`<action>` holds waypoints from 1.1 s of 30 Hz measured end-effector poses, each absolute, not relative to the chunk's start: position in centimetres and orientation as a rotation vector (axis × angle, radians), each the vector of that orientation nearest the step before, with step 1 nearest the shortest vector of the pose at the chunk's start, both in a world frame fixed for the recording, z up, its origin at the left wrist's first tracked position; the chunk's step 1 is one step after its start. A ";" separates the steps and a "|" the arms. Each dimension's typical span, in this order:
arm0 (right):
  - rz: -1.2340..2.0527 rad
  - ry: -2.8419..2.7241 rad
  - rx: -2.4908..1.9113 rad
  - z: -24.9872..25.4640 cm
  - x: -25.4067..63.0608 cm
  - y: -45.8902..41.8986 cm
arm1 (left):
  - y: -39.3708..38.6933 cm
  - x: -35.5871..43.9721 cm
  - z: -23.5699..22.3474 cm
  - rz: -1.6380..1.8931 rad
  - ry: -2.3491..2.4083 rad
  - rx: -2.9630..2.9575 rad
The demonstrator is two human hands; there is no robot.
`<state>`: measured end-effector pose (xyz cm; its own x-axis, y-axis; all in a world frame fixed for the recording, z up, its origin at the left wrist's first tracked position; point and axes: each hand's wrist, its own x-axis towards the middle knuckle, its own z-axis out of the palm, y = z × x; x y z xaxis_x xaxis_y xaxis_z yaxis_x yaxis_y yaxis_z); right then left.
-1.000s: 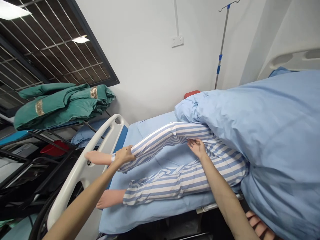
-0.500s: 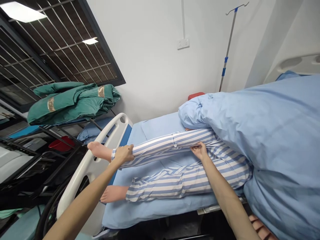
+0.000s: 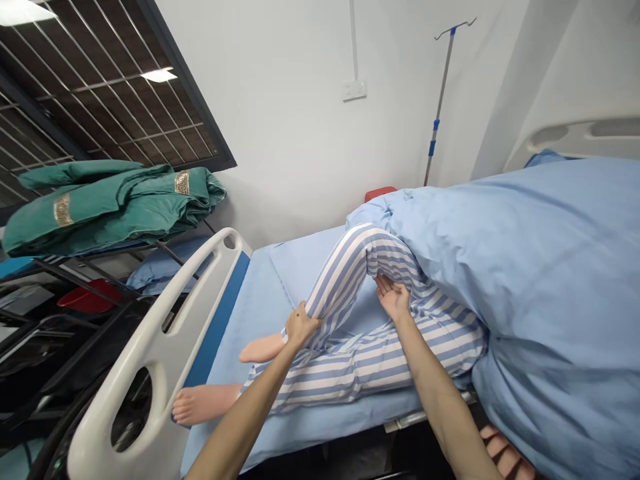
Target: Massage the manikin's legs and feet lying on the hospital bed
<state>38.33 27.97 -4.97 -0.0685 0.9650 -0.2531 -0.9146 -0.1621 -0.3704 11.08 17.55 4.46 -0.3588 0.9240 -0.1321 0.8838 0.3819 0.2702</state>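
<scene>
A figure lies on the bed in blue-and-white striped pajama trousers; I cannot tell whether it is a person or a manikin. Its far leg (image 3: 345, 273) is bent, with the knee raised. My left hand (image 3: 301, 325) is closed round that leg's shin just above the bare foot (image 3: 261, 349). Under the same leg, behind the knee, my right hand (image 3: 394, 298) lies palm up with fingers stretched out, fingertips at the thigh's underside. The near leg (image 3: 350, 373) rests straight on the mattress, partly behind my left forearm.
A white footboard (image 3: 165, 333) rises at the left end. The blue quilt (image 3: 540, 267) covers the upper body, and a hand (image 3: 505, 453) shows below its edge. An IV pole (image 3: 440, 107) stands by the wall. Green folded garments (image 3: 115, 200) lie on a rack at left.
The far leg went from slightly bent to nearly straight, then to sharply bent. My left hand moved right with the shin, bringing the foot off the footboard. My right hand stayed near the knee.
</scene>
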 end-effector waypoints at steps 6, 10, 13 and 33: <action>1.661 -0.111 -0.523 -4.8 38.5 27.8 | 18.1 8.9 5.0 0.148 2.365 1.682; 1.669 -0.110 -0.525 -4.6 38.4 27.7 | 18.0 4.5 7.9 -0.031 2.384 1.812; 1.691 -0.091 -0.565 -4.7 38.1 27.7 | 17.6 0.6 10.3 -0.243 2.410 1.884; 1.713 -0.221 -1.097 -7.2 36.7 28.0 | 18.5 -6.1 6.6 -0.642 2.247 2.056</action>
